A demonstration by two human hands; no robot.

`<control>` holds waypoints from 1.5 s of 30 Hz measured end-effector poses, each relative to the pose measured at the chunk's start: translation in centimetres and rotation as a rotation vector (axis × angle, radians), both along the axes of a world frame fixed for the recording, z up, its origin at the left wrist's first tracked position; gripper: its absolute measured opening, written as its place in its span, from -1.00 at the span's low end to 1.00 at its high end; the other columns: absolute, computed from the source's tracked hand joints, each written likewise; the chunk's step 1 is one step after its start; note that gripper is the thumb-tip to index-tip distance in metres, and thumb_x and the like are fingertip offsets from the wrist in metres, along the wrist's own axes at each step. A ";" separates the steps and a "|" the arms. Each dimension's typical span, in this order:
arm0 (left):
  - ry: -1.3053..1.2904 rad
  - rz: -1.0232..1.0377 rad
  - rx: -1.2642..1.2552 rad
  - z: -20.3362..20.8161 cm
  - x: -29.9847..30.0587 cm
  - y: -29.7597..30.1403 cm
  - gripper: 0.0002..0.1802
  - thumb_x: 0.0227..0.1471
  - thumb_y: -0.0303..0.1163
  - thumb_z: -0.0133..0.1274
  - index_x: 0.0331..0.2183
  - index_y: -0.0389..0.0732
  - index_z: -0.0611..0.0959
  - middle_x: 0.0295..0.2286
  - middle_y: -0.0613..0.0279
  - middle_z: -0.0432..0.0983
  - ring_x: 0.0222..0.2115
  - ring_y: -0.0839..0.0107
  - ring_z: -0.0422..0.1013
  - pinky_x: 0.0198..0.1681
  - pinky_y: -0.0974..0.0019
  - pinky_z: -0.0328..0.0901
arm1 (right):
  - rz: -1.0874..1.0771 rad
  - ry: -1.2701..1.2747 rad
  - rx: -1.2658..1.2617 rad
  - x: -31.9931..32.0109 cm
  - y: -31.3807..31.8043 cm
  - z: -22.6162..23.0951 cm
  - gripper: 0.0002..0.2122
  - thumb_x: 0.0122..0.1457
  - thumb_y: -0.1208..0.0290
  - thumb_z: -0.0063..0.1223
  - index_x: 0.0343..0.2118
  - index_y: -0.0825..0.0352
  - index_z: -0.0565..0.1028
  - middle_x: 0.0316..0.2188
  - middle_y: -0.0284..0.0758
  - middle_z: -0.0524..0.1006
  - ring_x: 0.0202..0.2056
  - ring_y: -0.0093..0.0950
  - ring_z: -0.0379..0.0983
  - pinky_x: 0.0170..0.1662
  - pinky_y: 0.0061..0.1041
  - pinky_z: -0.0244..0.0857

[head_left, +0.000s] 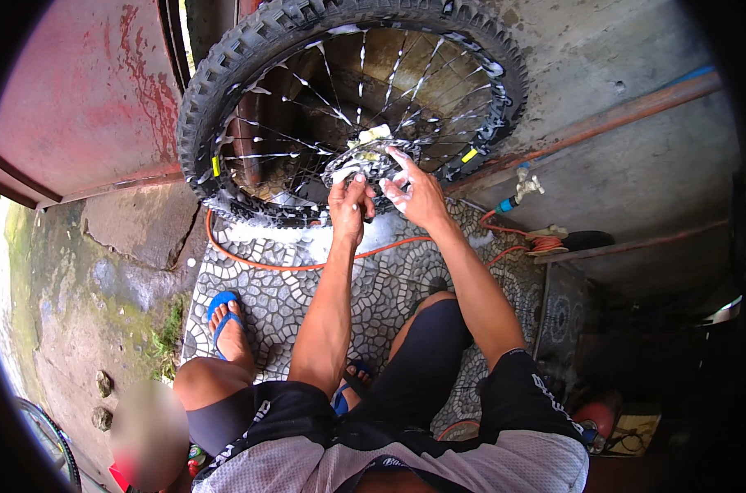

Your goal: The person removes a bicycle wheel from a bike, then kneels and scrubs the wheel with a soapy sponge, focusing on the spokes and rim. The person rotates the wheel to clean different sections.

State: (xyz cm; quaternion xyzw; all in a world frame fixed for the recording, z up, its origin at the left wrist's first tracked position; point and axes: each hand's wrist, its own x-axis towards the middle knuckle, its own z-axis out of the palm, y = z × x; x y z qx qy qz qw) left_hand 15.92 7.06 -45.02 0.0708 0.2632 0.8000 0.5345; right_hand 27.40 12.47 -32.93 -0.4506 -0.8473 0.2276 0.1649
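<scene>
A bicycle wheel [194,140] with a knobby black tyre stands tilted in front of me, its spokes and rim streaked with white foam. At its hub, the foamy round metal part [389,164] sits between my hands. A pale yellow, soft-looking piece [374,134], sponge or cloth, lies against the hub; more of it shows by my left fingertips. My left hand [349,207] is closed at the hub's near left side, thumb and fingers pinched on this pale piece. My right hand [418,195], wet with suds, has its fingers apart, the forefinger reaching to the hub's right side.
An orange hose [307,267] crosses the pebble-patterned tiles [266,308] below the wheel. To the right are a tap [529,182] and a coiled hose [545,241] along the grey wall [619,148]. A red metal panel [85,99] stands left; part of another wheel [48,440] shows lower left.
</scene>
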 end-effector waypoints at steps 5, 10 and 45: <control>0.287 -0.136 -0.078 0.3 -1.2 0.1 -0.71 0.29 -0.20 0.18 -0.22 -0.26 0.62 -0.62 0.25 0.54 -0.75 0.54 0.37 -0.70 0.43 0.21 | -0.026 -0.154 0.022 -0.3 0.9 0.4 -0.47 0.21 0.17 0.31 0.22 0.13 0.46 -0.53 -0.20 0.61 -0.48 -0.20 0.59 -0.35 -0.22 0.41; 0.721 -0.081 -0.188 -0.2 -2.6 0.4 -0.65 0.22 -0.18 0.27 -0.39 -0.30 0.65 -0.70 0.33 0.50 -0.68 0.55 0.46 -0.63 0.39 0.25 | -0.011 -0.046 0.100 -0.7 0.9 0.5 -0.53 0.20 0.19 0.28 0.18 0.08 0.52 -0.42 -0.18 0.67 -0.41 -0.16 0.61 -0.29 -0.18 0.45; 0.237 0.016 -0.103 0.8 -0.1 1.6 -0.90 0.26 -0.43 0.19 -0.27 -0.27 0.68 -0.67 0.26 0.52 -0.78 0.55 0.31 -0.74 0.45 0.19 | 0.033 0.319 -0.254 0.3 2.3 -0.5 -0.60 0.29 0.44 0.19 0.20 0.29 0.51 -0.34 -0.27 0.67 -0.43 -0.54 0.48 -0.30 -0.49 0.41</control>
